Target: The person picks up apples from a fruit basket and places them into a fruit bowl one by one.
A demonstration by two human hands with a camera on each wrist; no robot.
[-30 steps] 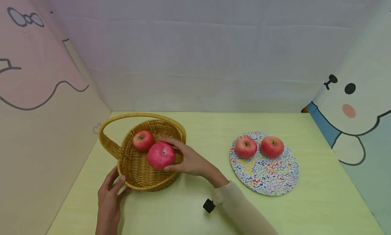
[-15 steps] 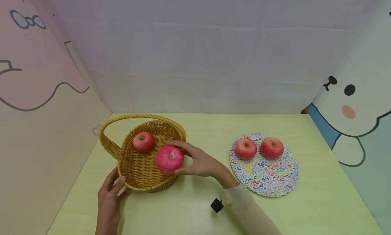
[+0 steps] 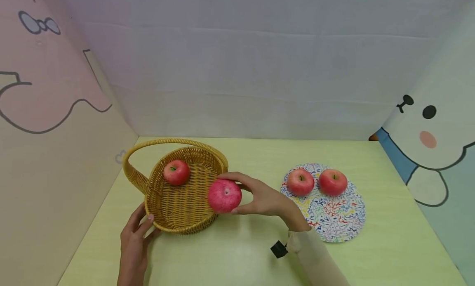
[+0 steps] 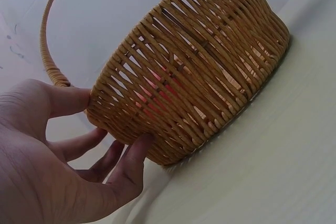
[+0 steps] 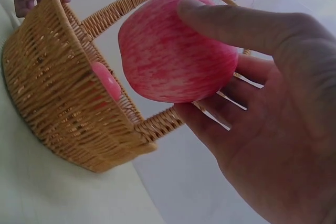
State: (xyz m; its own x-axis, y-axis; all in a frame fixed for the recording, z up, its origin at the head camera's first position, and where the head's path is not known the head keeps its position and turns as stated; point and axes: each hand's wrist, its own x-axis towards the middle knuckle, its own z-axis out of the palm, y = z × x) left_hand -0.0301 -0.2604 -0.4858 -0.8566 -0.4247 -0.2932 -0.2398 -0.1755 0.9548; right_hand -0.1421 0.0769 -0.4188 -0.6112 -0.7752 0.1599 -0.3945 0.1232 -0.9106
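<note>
My right hand (image 3: 261, 197) grips a pinkish-red apple (image 3: 224, 196) between thumb and fingers, its dimpled end facing up, at the right rim of a round wicker basket (image 3: 185, 209). The right wrist view shows the apple (image 5: 176, 51) raised above the basket's rim, with the thumb over its top side and fingers underneath. A second apple (image 3: 176, 172) lies inside the basket at its far left. My left hand (image 3: 135, 240) holds the basket's near left side; in the left wrist view its fingertips (image 4: 139, 148) press the woven wall (image 4: 194, 61) and touch the rim.
To the right, a round plate or mat with colourful squiggles (image 3: 330, 220) bears two apples, one (image 3: 300, 182) left of the other (image 3: 333, 182). The basket's tall handle (image 3: 170, 141) arches over its far side. Cartoon-printed walls (image 3: 426, 162) enclose the pale green table (image 3: 237, 253).
My right hand has carried the apple rightward from over the middle of the basket to its right rim. My left hand stays at the basket, which has not visibly shifted on the table.
</note>
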